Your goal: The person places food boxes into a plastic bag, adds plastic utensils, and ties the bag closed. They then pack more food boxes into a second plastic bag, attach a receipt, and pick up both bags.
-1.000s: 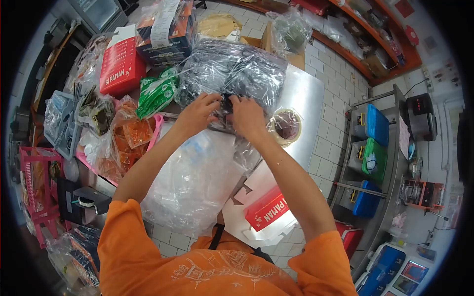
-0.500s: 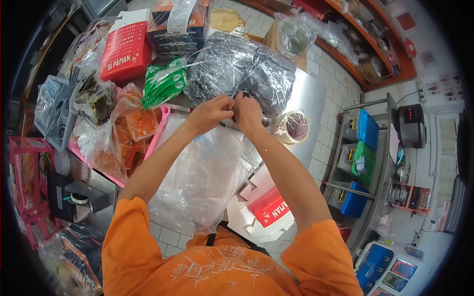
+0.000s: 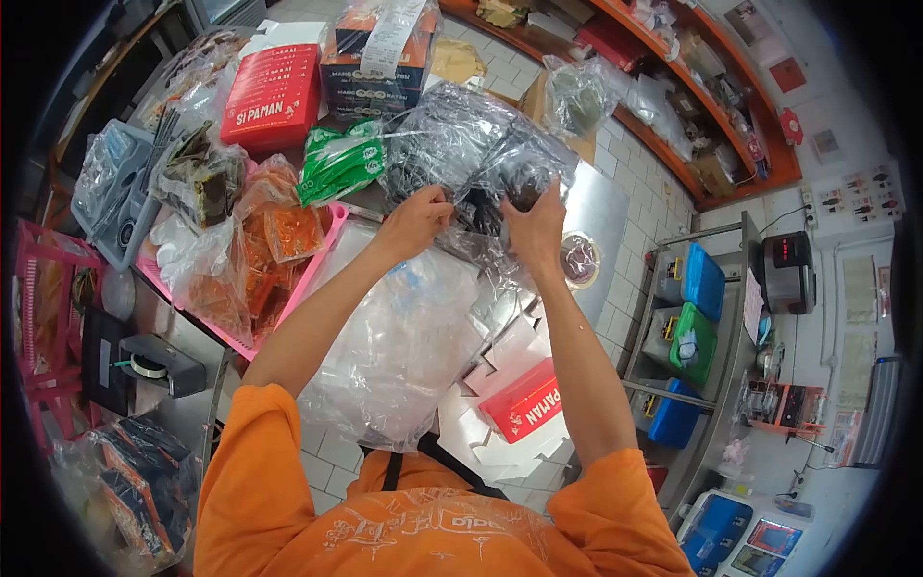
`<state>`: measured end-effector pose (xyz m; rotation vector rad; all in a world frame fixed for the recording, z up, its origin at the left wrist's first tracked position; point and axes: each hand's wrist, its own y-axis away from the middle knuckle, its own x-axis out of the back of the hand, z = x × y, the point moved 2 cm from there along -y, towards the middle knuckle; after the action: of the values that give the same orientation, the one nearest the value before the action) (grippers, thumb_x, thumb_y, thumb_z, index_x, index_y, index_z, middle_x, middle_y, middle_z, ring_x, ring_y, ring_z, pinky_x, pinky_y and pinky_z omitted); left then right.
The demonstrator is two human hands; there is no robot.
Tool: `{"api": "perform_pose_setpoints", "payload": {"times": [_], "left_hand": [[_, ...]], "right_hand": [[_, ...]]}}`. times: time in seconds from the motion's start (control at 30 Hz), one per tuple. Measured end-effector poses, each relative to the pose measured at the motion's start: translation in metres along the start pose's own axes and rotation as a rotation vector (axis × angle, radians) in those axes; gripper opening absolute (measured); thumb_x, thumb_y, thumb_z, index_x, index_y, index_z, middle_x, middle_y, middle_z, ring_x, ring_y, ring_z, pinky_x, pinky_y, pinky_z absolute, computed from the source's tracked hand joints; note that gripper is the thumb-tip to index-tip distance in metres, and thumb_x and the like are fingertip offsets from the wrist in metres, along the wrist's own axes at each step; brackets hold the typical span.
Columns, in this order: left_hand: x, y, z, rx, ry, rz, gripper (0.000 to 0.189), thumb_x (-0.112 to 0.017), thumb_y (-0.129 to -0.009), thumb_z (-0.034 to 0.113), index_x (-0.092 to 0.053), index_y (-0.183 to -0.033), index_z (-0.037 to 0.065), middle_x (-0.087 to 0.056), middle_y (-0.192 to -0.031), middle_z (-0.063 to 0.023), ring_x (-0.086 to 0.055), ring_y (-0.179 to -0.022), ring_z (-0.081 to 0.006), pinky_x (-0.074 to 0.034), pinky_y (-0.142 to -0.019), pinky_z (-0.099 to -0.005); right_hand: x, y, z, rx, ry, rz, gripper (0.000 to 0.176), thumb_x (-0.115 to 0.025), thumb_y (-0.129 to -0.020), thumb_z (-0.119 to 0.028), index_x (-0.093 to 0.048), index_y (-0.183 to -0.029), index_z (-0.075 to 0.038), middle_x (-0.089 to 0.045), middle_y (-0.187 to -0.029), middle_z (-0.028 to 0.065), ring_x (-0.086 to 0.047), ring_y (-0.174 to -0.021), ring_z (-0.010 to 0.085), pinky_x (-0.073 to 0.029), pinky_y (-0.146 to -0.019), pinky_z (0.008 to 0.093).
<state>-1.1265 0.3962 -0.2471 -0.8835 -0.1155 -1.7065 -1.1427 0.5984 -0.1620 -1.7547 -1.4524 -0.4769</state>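
A clear plastic bag with black contents (image 3: pixel 461 130) lies at the far side of the metal table, its near side pulled apart between my hands. My left hand (image 3: pixel 418 221) is closed on the near left edge of this bag. My right hand (image 3: pixel 536 223) grips the bag's right part, thumb and fingers pressed into the film. A roll of tape (image 3: pixel 580 260) lies just right of my right hand. Nearer to me is a stack of clear plastic bags (image 3: pixel 394 337). A green packet (image 3: pixel 341 162) sits to the left of the black contents.
A red box (image 3: pixel 274 96) and dark boxes in plastic (image 3: pixel 377 72) stand at the back left. A pink tray (image 3: pixel 308 279) holds bagged orange food. An open white and red box (image 3: pixel 524 404) lies near my right forearm. Lidded containers (image 3: pixel 694 341) stand on a rack at the right.
My hands have moved apart, the right one to the right, and the bag is spread wider between them. The view has shifted slightly.
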Motion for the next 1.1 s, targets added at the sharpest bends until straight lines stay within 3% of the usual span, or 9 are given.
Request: {"api": "perform_pose_setpoints", "payload": {"times": [0.2,0.27,0.37,0.5,0.6,0.7,0.73,0.87,1.1], "left_hand": [[0.059,-0.006,0.093,-0.082,-0.109,0.153,0.042,-0.071,-0.082,0.016,-0.057,-0.122,0.012,-0.054,-0.121,-0.0124,-0.057,-0.104,-0.0287,-0.045,-0.094,-0.0364],[0.088,0.003,0.134,0.237,1.044,-0.094,0.060,-0.070,-0.088,0.023,-0.042,-0.137,0.005,-0.054,-0.125,-0.0137,-0.055,-0.109,-0.0251,-0.041,-0.101,-0.0364],[0.087,0.066,0.178,0.424,0.795,-0.166,0.054,-0.067,-0.091,0.019,-0.042,-0.136,0.002,-0.059,-0.113,-0.0121,-0.060,-0.101,-0.0197,-0.047,-0.089,-0.0344],[0.085,0.179,0.236,0.594,0.844,-0.058,0.041,-0.062,-0.094,0.007,-0.047,-0.131,0.000,-0.066,-0.094,-0.0062,-0.065,-0.076,-0.0132,-0.052,-0.063,-0.0275],[0.079,0.262,0.280,0.697,1.077,0.625,0.029,-0.067,-0.092,0.009,-0.058,-0.117,-0.001,-0.067,-0.093,-0.0067,-0.067,-0.081,-0.0161,-0.056,-0.066,-0.0312],[0.087,0.326,0.315,0.762,1.045,0.825,0.030,-0.068,-0.090,0.008,-0.058,-0.118,0.000,-0.069,-0.095,-0.0068,-0.068,-0.084,-0.0165,-0.057,-0.067,-0.0319],[0.085,0.351,0.317,0.784,1.003,0.915,0.028,-0.071,-0.088,0.007,-0.061,-0.113,0.000,-0.069,-0.096,-0.0075,-0.067,-0.084,-0.0154,-0.057,-0.070,-0.0308],[0.092,0.423,0.336,0.719,0.727,1.132,0.024,-0.079,-0.082,0.010,-0.066,-0.101,0.003,-0.068,-0.088,-0.0019,-0.061,-0.077,-0.0086,-0.049,-0.067,-0.0238],[0.141,0.530,0.338,0.937,0.602,1.272,0.032,-0.067,-0.093,0.036,-0.063,-0.092,0.005,-0.056,-0.065,0.0014,-0.052,-0.053,-0.0073,-0.040,-0.047,-0.0236]], "right_hand": [[0.061,-0.025,-0.054,-0.166,-0.603,-0.054,0.028,-0.079,-0.078,-0.017,-0.064,-0.093,0.001,-0.068,-0.086,0.0068,-0.062,-0.069,0.0126,-0.051,-0.062,0.0282],[0.082,0.002,-0.094,-0.139,-0.659,-0.221,0.032,-0.078,-0.081,-0.020,-0.063,-0.098,0.002,-0.068,-0.086,0.0063,-0.062,-0.070,0.0122,-0.051,-0.063,0.0274],[0.082,0.072,-0.137,-0.055,-0.656,-0.407,0.064,-0.073,-0.085,-0.036,-0.049,-0.125,0.008,-0.066,-0.106,0.0218,-0.065,-0.100,0.0318,-0.050,-0.086,0.0390],[0.090,0.171,-0.173,0.244,-0.510,-0.575,0.041,-0.044,-0.104,-0.035,-0.053,-0.116,0.003,-0.063,-0.096,0.0153,-0.062,-0.084,0.0230,-0.049,-0.078,0.0353],[0.082,0.240,-0.193,0.012,-0.626,-0.827,0.040,-0.043,-0.105,-0.035,-0.056,-0.110,0.003,-0.061,-0.087,0.0109,-0.058,-0.069,0.0157,-0.047,-0.063,0.0305],[0.055,0.296,-0.207,0.147,-0.735,-0.688,0.040,-0.045,-0.104,-0.034,-0.059,-0.103,0.003,-0.060,-0.079,0.0060,-0.052,-0.062,0.0091,-0.042,-0.053,0.0258],[0.066,0.308,-0.226,-0.156,-0.792,-0.886,0.035,-0.055,-0.098,-0.030,-0.061,-0.108,0.003,-0.067,-0.095,0.0149,-0.065,-0.084,0.0196,-0.050,-0.076,0.0342],[0.041,0.368,-0.256,0.196,-0.766,-1.031,0.035,-0.067,-0.091,-0.030,-0.064,-0.106,0.002,-0.069,-0.090,0.0100,-0.063,-0.082,0.0187,-0.049,-0.076,0.0331],[0.007,0.428,-0.332,-0.091,-1.080,-0.905,0.027,-0.053,-0.100,-0.018,-0.051,-0.121,0.000,-0.067,-0.090,0.0070,-0.057,-0.070,0.0129,-0.046,-0.064,0.0257]]}}
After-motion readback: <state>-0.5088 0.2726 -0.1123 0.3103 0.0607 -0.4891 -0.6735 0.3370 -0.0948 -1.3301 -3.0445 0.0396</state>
